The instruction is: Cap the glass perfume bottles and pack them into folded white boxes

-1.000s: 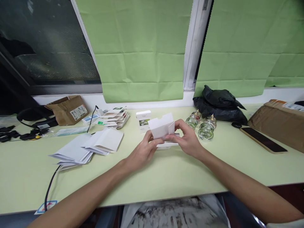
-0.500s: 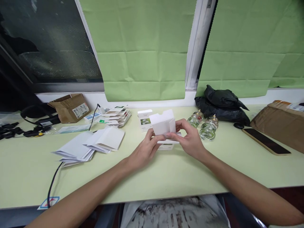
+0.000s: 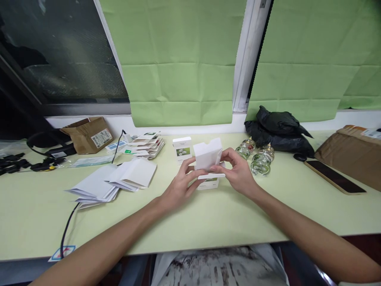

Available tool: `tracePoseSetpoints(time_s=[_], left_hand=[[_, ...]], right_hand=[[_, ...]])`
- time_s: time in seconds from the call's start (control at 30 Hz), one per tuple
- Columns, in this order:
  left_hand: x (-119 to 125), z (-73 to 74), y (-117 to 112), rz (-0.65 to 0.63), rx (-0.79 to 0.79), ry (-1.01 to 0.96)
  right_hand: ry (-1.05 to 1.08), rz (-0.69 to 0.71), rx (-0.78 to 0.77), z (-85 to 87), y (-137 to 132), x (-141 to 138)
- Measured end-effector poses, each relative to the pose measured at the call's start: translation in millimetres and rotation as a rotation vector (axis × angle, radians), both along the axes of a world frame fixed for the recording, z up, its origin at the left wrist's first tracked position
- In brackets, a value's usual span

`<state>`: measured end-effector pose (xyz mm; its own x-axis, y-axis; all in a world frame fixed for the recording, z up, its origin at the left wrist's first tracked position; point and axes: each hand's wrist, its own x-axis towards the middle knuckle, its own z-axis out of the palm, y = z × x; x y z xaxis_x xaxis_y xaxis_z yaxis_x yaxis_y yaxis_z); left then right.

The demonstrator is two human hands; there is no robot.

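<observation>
Both hands meet over the middle of the pale green table. My left hand and my right hand pinch a white folded card insert, held upright. Its lower end sits in a small white box with a green picture on its front. The box's flap sticks out flat under my right fingers. A second small white box with a flower picture stands upright just behind and to the left.
White folded cards lie fanned out at left, flat printed boxes behind them. Two glass bottles lie at right before a black bag. A phone and brown parcels sit at far right; a cable trails left.
The box has come lower toward the table and its green-printed front now shows. The insert has turned more upright in my hands. The standing box behind is now fully visible.
</observation>
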<state>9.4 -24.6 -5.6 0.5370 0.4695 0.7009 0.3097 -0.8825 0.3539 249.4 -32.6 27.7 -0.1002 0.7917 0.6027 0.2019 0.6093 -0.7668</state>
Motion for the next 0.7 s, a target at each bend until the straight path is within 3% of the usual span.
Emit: tracePoseSetpoints(time_s=[0.23,0.47,0.7], left_hand=[[0.5,1.2,-0.4,0.022,0.009,-0.019],[0.9,-2.1,2.1,0.038,-0.027,-0.019],[0.4,-2.0,2.5,0.015,0.076,-0.003]], right_hand=[[-0.146,0.055,-0.023,6.1,1.8,9.3],[0.008,0.165,0.056,10.7,3.0,10.9],[-0.069,0.045,0.138,10.0,5.9,16.9]])
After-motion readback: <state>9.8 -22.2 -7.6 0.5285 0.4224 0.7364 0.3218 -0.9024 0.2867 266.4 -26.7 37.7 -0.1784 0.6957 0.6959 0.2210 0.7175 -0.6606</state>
